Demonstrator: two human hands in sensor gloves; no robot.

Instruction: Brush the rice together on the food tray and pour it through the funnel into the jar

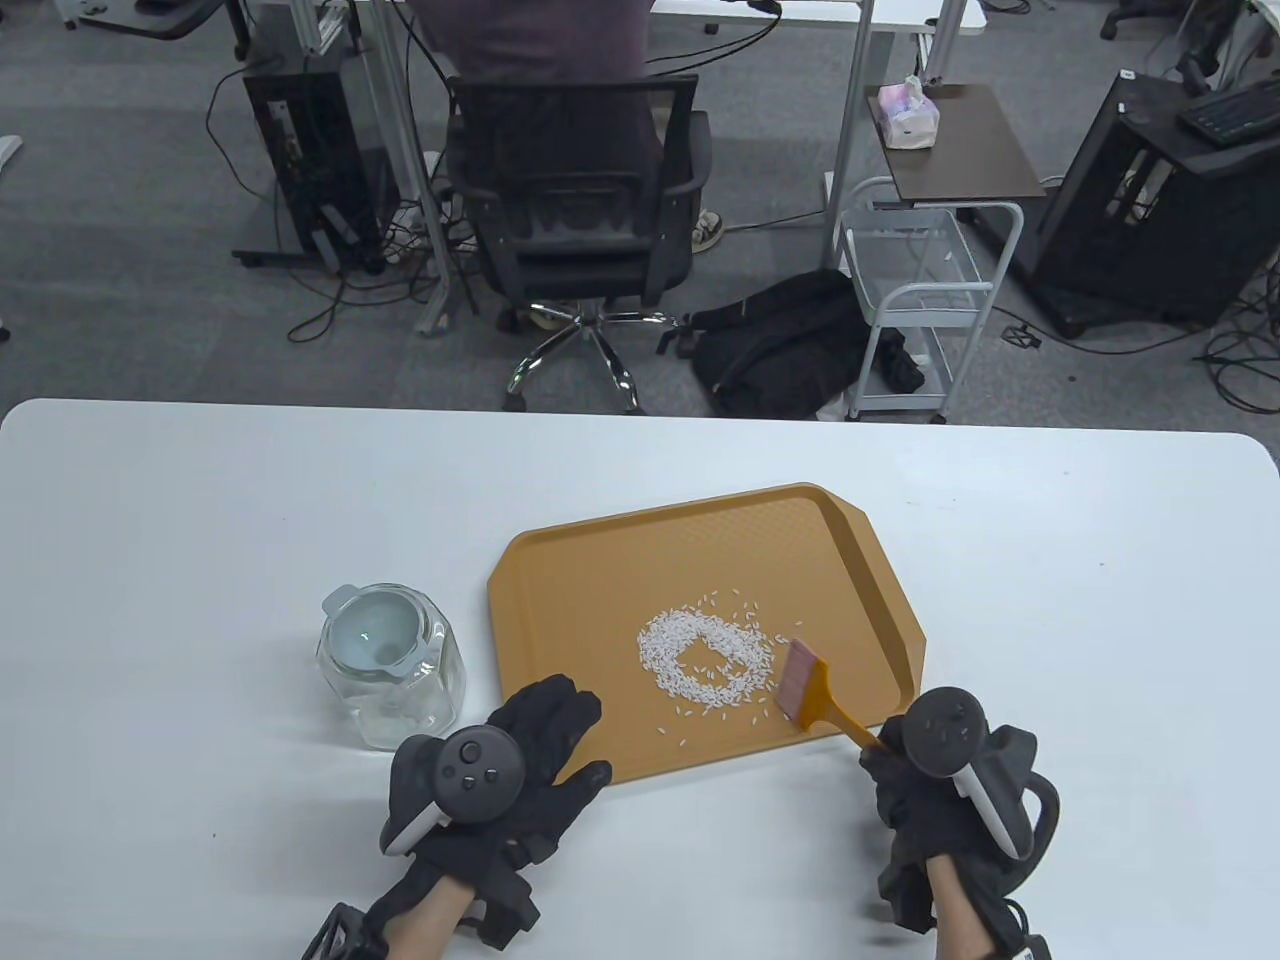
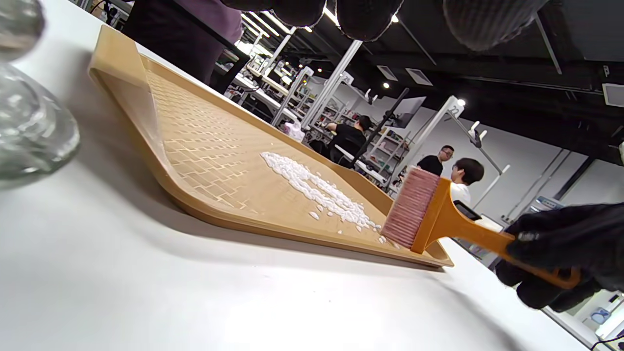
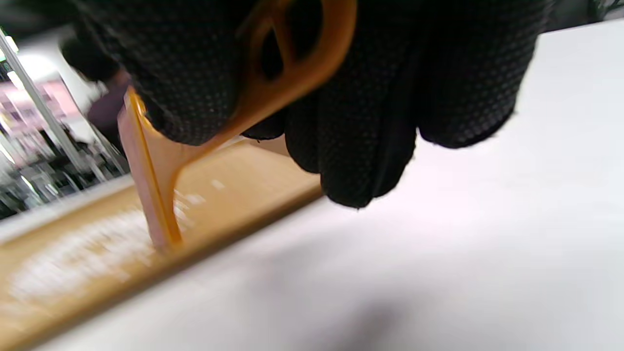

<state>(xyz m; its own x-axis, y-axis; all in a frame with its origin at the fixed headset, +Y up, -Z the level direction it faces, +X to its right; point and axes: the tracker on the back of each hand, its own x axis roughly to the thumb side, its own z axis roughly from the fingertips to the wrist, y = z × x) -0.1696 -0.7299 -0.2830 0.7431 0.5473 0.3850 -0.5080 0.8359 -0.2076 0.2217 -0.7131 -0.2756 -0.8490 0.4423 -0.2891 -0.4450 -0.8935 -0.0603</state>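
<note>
An orange food tray (image 1: 560,560) (image 2: 146,97) (image 3: 253,170) lies mid-table with a ring of white rice (image 1: 705,655) (image 2: 317,190) (image 3: 73,258) on it. My right hand (image 1: 935,790) (image 2: 560,258) (image 3: 341,97) grips the handle of an orange brush (image 1: 815,695) (image 2: 429,214) (image 3: 151,195), whose pink bristles touch the tray at the rice's right edge. My left hand (image 1: 530,750) lies flat with straight fingers on the tray's near-left corner. A glass jar (image 1: 392,668) (image 2: 29,126) with a pale funnel (image 1: 372,632) in its mouth stands left of the tray.
The white table (image 1: 200,520) stretches wide on both sides of the tray. Beyond its far edge stand an office chair (image 1: 580,200) with a seated person, a black backpack (image 1: 780,345) and a white cart (image 1: 925,300).
</note>
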